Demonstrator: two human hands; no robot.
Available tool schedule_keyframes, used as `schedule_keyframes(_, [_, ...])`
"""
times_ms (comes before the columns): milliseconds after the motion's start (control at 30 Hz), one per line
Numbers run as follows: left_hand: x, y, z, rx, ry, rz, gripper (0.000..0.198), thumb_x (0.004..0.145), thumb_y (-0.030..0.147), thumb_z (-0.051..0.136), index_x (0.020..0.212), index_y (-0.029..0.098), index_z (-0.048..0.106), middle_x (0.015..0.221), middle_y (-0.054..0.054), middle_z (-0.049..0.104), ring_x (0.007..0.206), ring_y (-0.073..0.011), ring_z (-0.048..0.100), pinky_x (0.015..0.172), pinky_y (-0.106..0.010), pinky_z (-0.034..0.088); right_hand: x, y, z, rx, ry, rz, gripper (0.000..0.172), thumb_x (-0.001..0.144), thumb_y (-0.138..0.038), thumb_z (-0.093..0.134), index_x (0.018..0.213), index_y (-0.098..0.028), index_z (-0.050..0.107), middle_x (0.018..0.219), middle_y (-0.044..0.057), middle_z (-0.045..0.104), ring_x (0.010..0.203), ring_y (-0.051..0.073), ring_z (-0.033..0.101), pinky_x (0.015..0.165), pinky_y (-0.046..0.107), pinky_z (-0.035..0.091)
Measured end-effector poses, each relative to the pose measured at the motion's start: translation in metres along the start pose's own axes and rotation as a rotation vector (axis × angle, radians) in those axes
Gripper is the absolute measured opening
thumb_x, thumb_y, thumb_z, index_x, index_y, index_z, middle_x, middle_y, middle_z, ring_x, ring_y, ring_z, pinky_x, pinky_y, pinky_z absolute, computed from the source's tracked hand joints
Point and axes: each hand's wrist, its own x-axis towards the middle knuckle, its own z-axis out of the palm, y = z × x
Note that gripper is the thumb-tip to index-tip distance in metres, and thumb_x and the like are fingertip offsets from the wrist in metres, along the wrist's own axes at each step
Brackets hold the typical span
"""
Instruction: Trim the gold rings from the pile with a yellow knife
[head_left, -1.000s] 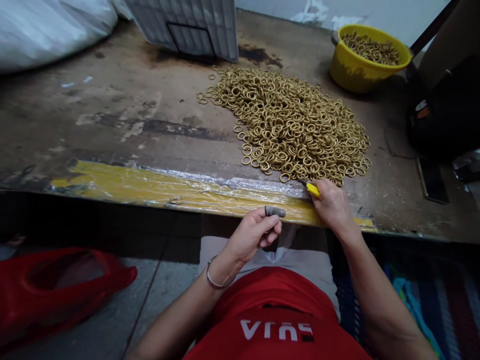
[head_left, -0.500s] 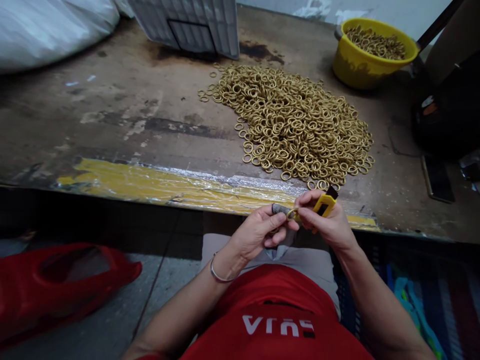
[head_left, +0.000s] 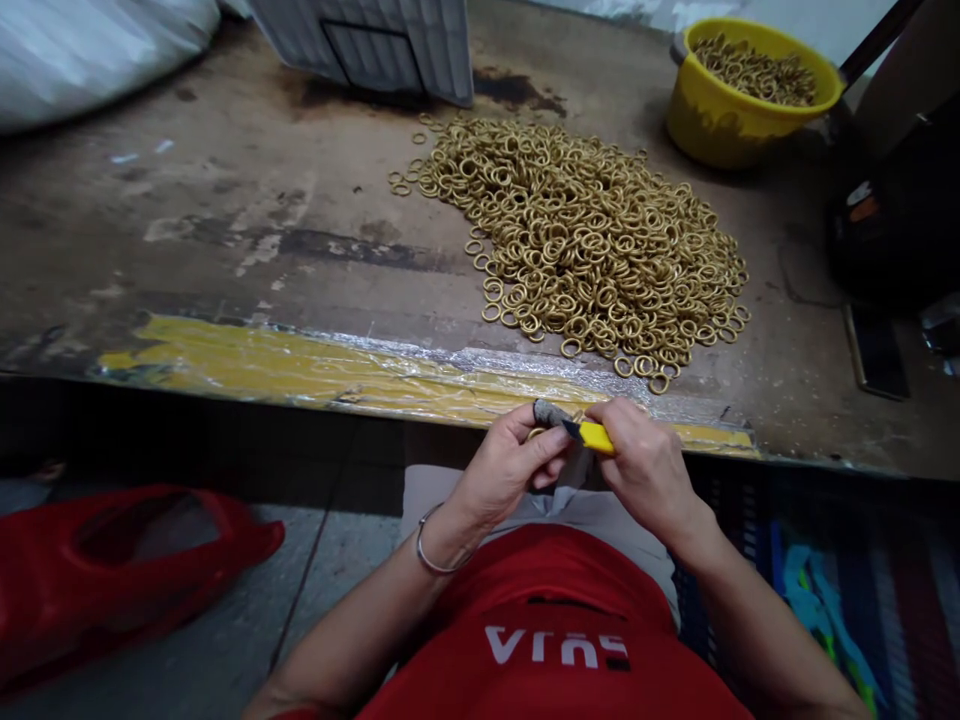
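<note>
My left hand pinches a small gold ring over my lap, just off the table's front edge. A grey covering wraps one of its fingertips. My right hand is closed round a yellow cutter, whose dark tip points left and meets the fingers of my left hand. Part of the ring is hidden by the fingers. Beyond both hands, a wide heap of gold rings lies on the brown table.
A yellow bowl of rings stands at the back right, near a dark object and a phone. At the back are a grey ridged panel and a white sack. Yellow tape covers the front edge. A red stool is at the left.
My right hand has turned over, so the cutter, which pointed up and right, now points left at my left fingers. The view has shifted slightly.
</note>
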Motion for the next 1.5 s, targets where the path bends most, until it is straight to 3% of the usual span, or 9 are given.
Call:
schedule_keyframes(200, [-0.002, -0.006, -0.005, 0.103, -0.007, 0.070, 0.039, 0.079, 0.051, 0.078, 0.089, 0.017, 0.062, 0.061, 0.005, 0.050, 0.049, -0.0061, 0.041, 0.044, -0.018, 0.030, 0.005, -0.007, 0.004, -0.159, -0.033, 0.040, 0.026, 0.088, -0.006, 0.046, 0.102, -0.018, 0.064, 0.091, 0.008, 0.070, 0.078, 0.019, 0.064, 0.067, 0.028, 0.042])
schedule_keyframes(367, [-0.021, 0.007, -0.006, 0.275, -0.159, 0.231, 0.028, 0.084, 0.039, 0.076, 0.077, 0.016, 0.062, 0.071, -0.001, 0.055, 0.063, -0.0107, 0.048, 0.058, -0.024, 0.040, 0.016, 0.023, 0.002, -0.330, -0.122, 0.358, 0.022, 0.087, -0.006, 0.050, 0.096, -0.015, 0.067, 0.086, 0.011, 0.071, 0.070, 0.022, 0.063, 0.060, 0.031, 0.037])
schedule_keyframes(600, [-0.011, 0.006, -0.004, -0.165, -0.130, 0.013, 0.041, 0.080, 0.048, 0.077, 0.076, 0.018, 0.049, 0.063, 0.006, 0.042, 0.048, -0.0046, 0.034, 0.043, -0.017, 0.021, 0.060, 0.016, 0.016, -0.294, -0.091, 0.178, 0.023, 0.090, -0.012, 0.053, 0.106, -0.017, 0.067, 0.104, 0.010, 0.068, 0.079, 0.020, 0.064, 0.064, 0.030, 0.038])
schedule_keyframes(800, [-0.006, 0.008, -0.023, -0.228, -0.041, 0.037, 0.027, 0.081, 0.035, 0.072, 0.080, 0.017, 0.052, 0.060, 0.005, 0.048, 0.044, -0.0045, 0.039, 0.039, -0.015, 0.023, 0.098, 0.013, 0.037, -0.341, -0.157, 0.197, 0.022, 0.094, -0.013, 0.046, 0.101, -0.015, 0.067, 0.103, 0.012, 0.067, 0.078, 0.020, 0.063, 0.064, 0.030, 0.036])
schedule_keyframes(900, [-0.005, 0.010, -0.030, -0.199, 0.012, 0.060, 0.026, 0.080, 0.037, 0.070, 0.083, 0.013, 0.060, 0.071, -0.003, 0.063, 0.048, -0.0079, 0.050, 0.037, -0.016, 0.027, 0.092, 0.016, 0.030, -0.095, -0.070, 0.168, 0.014, 0.090, -0.016, 0.053, 0.088, -0.015, 0.066, 0.090, 0.010, 0.067, 0.075, 0.019, 0.060, 0.067, 0.029, 0.038])
schedule_keyframes(1033, [0.000, 0.010, -0.030, -0.144, 0.106, 0.075, 0.029, 0.079, 0.036, 0.077, 0.090, 0.012, 0.065, 0.082, -0.006, 0.071, 0.050, -0.0073, 0.055, 0.036, -0.014, 0.028, 0.066, 0.014, 0.010, 0.571, -0.047, 0.129, 0.021, 0.091, -0.031, 0.056, 0.073, -0.019, 0.061, 0.070, 0.000, 0.058, 0.064, 0.013, 0.052, 0.062, 0.026, 0.039])
schedule_keyframes(1167, [0.003, 0.010, -0.025, -0.162, -0.053, 0.013, 0.032, 0.079, 0.039, 0.081, 0.087, 0.012, 0.066, 0.076, -0.004, 0.072, 0.040, -0.0031, 0.047, 0.033, -0.013, 0.024, 0.046, 0.011, 0.001, 0.935, -0.134, 0.157, 0.020, 0.090, -0.035, 0.060, 0.080, -0.018, 0.064, 0.071, -0.002, 0.058, 0.062, 0.011, 0.050, 0.060, 0.025, 0.040])
schedule_keyframes(1333, [0.000, 0.009, -0.016, -0.204, -0.128, -0.074, 0.036, 0.071, 0.039, 0.088, 0.084, 0.011, 0.070, 0.077, -0.005, 0.072, 0.043, -0.0030, 0.049, 0.037, -0.014, 0.031, 0.037, 0.014, 0.004, 0.899, -0.101, 0.016, 0.018, 0.096, -0.032, 0.057, 0.085, -0.019, 0.064, 0.076, 0.000, 0.059, 0.067, 0.012, 0.054, 0.065, 0.025, 0.043])
schedule_keyframes(1500, [-0.003, 0.006, -0.008, -0.052, 0.008, -0.008, 0.039, 0.069, 0.044, 0.088, 0.078, 0.012, 0.067, 0.059, 0.001, 0.061, 0.043, -0.0054, 0.048, 0.039, -0.016, 0.036, 0.020, 0.009, 0.002, 0.416, 0.031, -0.092, 0.013, 0.096, -0.020, 0.051, 0.098, -0.019, 0.064, 0.085, 0.004, 0.064, 0.077, 0.016, 0.059, 0.070, 0.027, 0.045])
